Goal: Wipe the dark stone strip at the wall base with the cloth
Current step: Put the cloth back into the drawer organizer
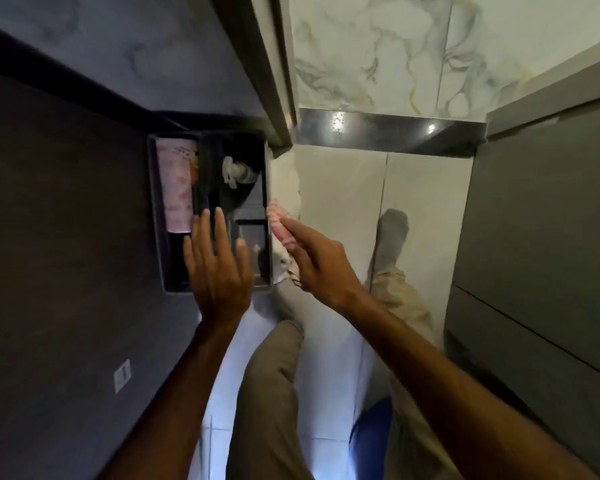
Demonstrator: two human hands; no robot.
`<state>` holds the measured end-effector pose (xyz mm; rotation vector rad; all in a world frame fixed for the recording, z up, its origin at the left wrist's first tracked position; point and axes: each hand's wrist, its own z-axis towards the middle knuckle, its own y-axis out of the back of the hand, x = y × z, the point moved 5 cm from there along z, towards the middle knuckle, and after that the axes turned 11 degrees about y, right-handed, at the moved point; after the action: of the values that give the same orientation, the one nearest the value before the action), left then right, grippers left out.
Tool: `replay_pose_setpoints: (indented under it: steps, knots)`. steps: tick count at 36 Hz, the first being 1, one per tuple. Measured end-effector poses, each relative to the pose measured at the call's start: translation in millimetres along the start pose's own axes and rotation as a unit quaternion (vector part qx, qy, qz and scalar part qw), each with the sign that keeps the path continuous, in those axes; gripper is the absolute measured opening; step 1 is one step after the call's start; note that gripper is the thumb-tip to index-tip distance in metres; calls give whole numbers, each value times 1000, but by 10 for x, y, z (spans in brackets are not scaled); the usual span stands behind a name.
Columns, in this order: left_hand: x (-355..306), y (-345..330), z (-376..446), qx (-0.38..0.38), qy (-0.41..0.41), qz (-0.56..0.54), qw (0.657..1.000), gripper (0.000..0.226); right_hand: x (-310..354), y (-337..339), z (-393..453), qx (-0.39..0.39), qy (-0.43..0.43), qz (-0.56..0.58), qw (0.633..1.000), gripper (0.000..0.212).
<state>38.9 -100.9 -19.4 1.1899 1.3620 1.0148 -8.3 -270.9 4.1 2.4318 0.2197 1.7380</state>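
Looking down past the legs: the person stands on pale floor tiles (343,188), trouser legs and a grey-socked foot (392,230) in the lower middle of the view.
Left hand (219,268): flat and spread, fingers apart, holding nothing; it hovers over, or rests on, the near end of a dark tray (160,216) on the dark counter (59,237). Whether it touches the tray cannot be told.
Tray contents: a pink tube or packet (178,188) along the left side and a white crumpled item (234,173) in a dark compartment; the rest is too dim to name.
Right hand (321,261): fingers closed round a pink-and-white striped cloth (282,225), bunched, its free end poking out past the fingertips beside the tray's right edge.
Dark stone strip (388,133): a glossy black band at the foot of the marbled wall tile (371,53), between the counter's end on the left and a grey cabinet (541,202) on the right.
Key relation: the strip lies beyond the cloth and to its right, well apart from it and lower, at floor level; its long axis runs left to right across the view.
Nearer hand: the right, already carrying the cloth.
Judged next move: a reach forward, rightward and down, then strokes along the strip's length.
Progress: wiping seems not yet begun.
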Motion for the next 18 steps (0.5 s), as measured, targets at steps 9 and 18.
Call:
replay_pose_setpoints:
  steps: [9, 18]
  knots:
    - [733, -646, 673, 8, -66, 98, 993, 72, -700, -1502, 502, 16, -168, -63, 984, 29]
    - [821, -1478, 834, -50, -106, 108, 987, 67, -1851, -2270, 697, 11, -121, -214, 969, 62]
